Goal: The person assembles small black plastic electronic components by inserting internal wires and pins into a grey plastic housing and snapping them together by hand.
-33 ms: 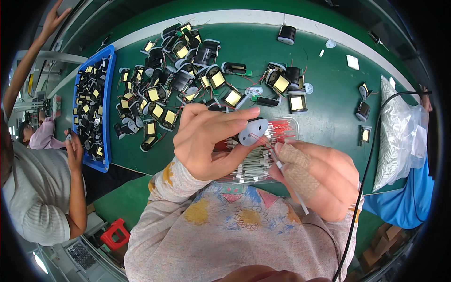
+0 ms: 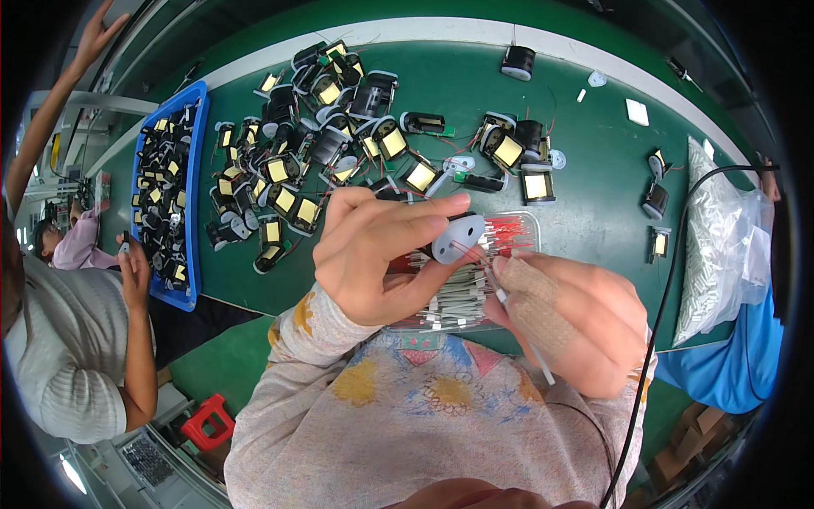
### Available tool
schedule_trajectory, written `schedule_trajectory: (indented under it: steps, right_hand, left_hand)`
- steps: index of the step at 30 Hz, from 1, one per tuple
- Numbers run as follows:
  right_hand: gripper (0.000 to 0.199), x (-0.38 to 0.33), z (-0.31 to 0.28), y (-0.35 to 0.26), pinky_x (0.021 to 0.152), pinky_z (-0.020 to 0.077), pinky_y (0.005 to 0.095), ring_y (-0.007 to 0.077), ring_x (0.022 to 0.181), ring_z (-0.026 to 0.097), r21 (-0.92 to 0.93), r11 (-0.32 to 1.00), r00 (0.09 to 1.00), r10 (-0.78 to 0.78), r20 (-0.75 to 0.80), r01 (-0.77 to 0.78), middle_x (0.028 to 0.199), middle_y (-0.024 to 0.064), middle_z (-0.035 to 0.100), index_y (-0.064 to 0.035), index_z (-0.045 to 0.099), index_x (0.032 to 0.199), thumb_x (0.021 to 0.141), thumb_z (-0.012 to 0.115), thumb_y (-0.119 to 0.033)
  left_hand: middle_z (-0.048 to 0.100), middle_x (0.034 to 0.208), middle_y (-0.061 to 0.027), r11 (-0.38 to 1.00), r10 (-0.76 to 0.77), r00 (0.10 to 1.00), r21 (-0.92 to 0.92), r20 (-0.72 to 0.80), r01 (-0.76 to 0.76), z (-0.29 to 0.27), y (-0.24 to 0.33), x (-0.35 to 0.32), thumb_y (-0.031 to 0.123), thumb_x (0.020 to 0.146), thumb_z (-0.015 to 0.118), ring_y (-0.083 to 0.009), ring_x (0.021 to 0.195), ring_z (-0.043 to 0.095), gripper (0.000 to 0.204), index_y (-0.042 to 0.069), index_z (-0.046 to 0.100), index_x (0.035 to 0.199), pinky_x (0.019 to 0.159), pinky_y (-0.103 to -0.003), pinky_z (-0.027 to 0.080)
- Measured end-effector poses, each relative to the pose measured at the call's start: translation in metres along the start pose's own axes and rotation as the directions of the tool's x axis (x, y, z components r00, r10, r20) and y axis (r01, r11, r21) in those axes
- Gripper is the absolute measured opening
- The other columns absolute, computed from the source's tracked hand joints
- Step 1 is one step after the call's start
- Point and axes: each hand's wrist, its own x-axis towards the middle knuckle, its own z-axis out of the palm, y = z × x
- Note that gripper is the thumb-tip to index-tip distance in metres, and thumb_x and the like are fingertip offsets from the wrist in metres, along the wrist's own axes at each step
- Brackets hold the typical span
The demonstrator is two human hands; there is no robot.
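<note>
My left hand (image 2: 369, 254) is closed around a small black cylindrical part with a grey end cap (image 2: 459, 237), the cap turned to the right. Thin red wires (image 2: 479, 256) run from a hole in this cap to my right hand (image 2: 598, 327), whose thumb and fingertip pinch them together with a thin white lead (image 2: 540, 362). Tan bandages wrap two of those fingers. The lead's lower end sticks out below the hand. Behind and beneath both hands stands a clear container (image 2: 537, 229) filled with white leads with red tips, partly hidden by them.
Black parts with yellow pads (image 2: 326, 148) lie heaped at the back left, with a blue crate (image 2: 202, 161) of similar ones beyond. A bag of small white tubes (image 2: 708, 254) lies right. A black cable (image 2: 661, 288) hangs in front of it. Co-workers sit on both sides.
My right hand and the white lead have shifted very slightly left. Otherwise the scene looks the same.
</note>
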Motion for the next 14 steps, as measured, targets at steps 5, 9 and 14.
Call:
schedule_trajectory:
  steps: [5,9,14]
  right_hand:
    - [0.022,0.009,-0.002,0.013,0.063,0.0535,0.0303,0.023,0.072,0.063,0.084,0.993,0.986,0.073,0.148,-0.086,0.085,0.0128,0.065,0.0017,0.067,0.083,0.062,0.067,-0.004]
    - [0.018,0.019,-0.01,0.008,0.057,0.048,0.0285,0.0221,0.062,0.06,0.181,0.905,0.907,0.335,0.253,-0.385,0.072,0.0112,0.064,0.0017,0.065,0.077,0.06,0.072,0.004]
    - [0.018,0.02,-0.012,0.002,0.064,0.0496,0.0276,0.0238,0.066,0.065,0.08,0.852,0.827,0.474,0.303,-0.518,0.075,0.0132,0.068,0.001,0.067,0.079,0.062,0.072,0.003]
  left_hand:
    - [0.07,0.094,-0.007,0.965,0.164,0.973,0.177,0.16,-0.192,-0.009,0.002,0.011,0.008,0.059,0.069,-0.0235,0.091,0.059,0.037,0.008,0.061,0.096,0.072,-0.037,0.039]
    - [0.07,0.093,-0.0055,0.997,-0.06,0.973,-0.035,0.222,0.069,-0.011,0.003,0.01,0.014,0.061,0.076,-0.0245,0.099,0.057,0.027,0.009,0.057,0.078,0.076,-0.035,0.039]
    - [0.066,0.094,0.0024,0.977,0.039,0.991,-0.215,0.13,-0.01,-0.004,-0.004,0.003,0.024,0.065,0.077,-0.0209,0.103,0.057,0.028,0.01,0.058,0.079,0.087,-0.041,0.04]
